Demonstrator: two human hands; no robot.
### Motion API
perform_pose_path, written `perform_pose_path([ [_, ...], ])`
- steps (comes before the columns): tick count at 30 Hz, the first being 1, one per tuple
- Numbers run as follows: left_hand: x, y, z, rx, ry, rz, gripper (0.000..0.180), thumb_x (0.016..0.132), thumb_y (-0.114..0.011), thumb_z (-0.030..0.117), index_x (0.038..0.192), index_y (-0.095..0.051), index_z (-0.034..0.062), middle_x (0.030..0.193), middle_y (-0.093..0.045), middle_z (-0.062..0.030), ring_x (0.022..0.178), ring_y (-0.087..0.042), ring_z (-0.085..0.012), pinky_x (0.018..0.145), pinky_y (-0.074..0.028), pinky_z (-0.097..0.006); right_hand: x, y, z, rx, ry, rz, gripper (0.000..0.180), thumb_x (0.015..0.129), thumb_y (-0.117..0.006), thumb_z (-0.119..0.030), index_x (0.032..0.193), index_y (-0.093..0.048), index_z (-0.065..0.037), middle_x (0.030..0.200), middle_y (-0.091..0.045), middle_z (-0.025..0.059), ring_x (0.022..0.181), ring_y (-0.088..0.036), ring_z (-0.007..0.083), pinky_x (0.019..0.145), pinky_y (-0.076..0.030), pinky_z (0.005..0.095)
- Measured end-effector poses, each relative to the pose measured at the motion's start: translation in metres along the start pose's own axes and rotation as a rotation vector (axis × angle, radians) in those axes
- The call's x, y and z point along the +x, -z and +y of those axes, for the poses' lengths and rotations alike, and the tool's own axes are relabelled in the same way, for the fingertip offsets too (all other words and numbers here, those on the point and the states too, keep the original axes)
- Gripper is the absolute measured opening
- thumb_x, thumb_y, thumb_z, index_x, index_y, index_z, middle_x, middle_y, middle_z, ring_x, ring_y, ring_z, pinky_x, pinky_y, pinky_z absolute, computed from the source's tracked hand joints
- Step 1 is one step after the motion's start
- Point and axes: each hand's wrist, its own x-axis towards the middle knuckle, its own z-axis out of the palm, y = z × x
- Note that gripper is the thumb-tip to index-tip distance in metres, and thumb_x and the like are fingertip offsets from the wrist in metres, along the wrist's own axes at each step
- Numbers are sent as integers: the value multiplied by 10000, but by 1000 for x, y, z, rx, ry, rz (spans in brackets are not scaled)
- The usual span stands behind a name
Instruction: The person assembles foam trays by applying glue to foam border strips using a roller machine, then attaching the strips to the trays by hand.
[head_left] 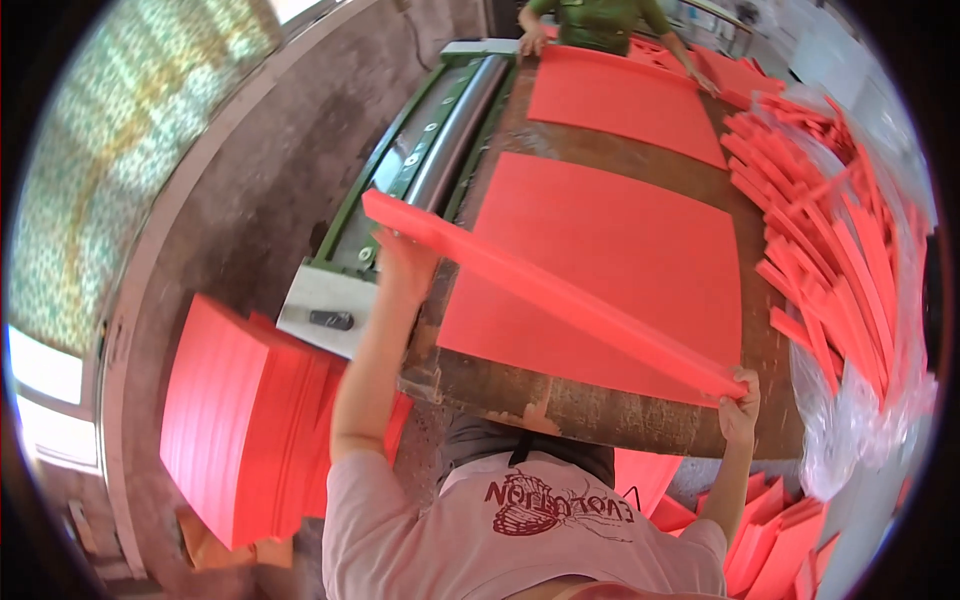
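The long strip held between the left hand and the right hand is bright coral red, as are the 2 flat sheets on the dark brown worktable, the stack off its left edge and the offcuts along its right edge. The machine frame is green with a grey roller. The shirt is pale pink with a dark red print.

Two flat red sheets are counted on the surface, one long red strip is held up, and two stacks are seen: sheets and offcuts.
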Motion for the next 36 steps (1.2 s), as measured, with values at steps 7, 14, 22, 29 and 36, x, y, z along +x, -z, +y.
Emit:
perform_pose_path([
  [7, 24, 18, 87, 1504, 44, -359, 459, 770, -585, -46, 1200, -502, 90, 1153, -521, -94, 1030, -547, -212, 830, -477, -325, 53, 28, 48, -701, -295, 90, 322, 697, -597, 85, 1000, -549, -15, 1003, -554, 65, 946, -538, 172, 840, -414, 275],
  [14, 39, 85, 88, 2105, -79, -525, 417, 753, -526, 3, 1132, -570, 171, 983, -555, -89, 939, -530, -287, 824, -443, -366, 110, -37, 59, -1079, -79, -226, 291, 721, -554, 75, 993, -580, -27, 998, -557, 127, 942, -555, 237, 833, -427, 304],
  [22, 7, 155, 234, 2785, -138, -238, 399, 750, -491, 88, 1107, -582, 242, 805, -545, -39, 854, -515, -235, 781, -427, -363, 211, -208, 132, -1358, 396, -536, 432, 681, -546, 9, 1065, -627, -172, 815, -536, 75, 779, -533, 252, 720, -420, 374],
  [29, -83, 147, 466, 3557, 431, 582, 437, 828, -448, 98, 1232, -482, 261, 987, -568, -40, 942, -528, -218, 813, -430, -369, 247, -417, 210, -865, 347, -601, 370, 681, -607, -63, 1033, -642, -173, 769, -581, 79, 756, -578, 278, 677, -467, 381],
  [36, -80, 79, 461, 3304, -675, 606, 363, 872, -452, 68, 1231, -454, 125, 1251, -467, -105, 1202, -405, -210, 968, -352, -357, 208, -335, 164, -554, 131, -473, 292, 701, -673, -65, 972, -573, -30, 937, -589, 104, 889, -575, 185, 787, -451, 296],
])
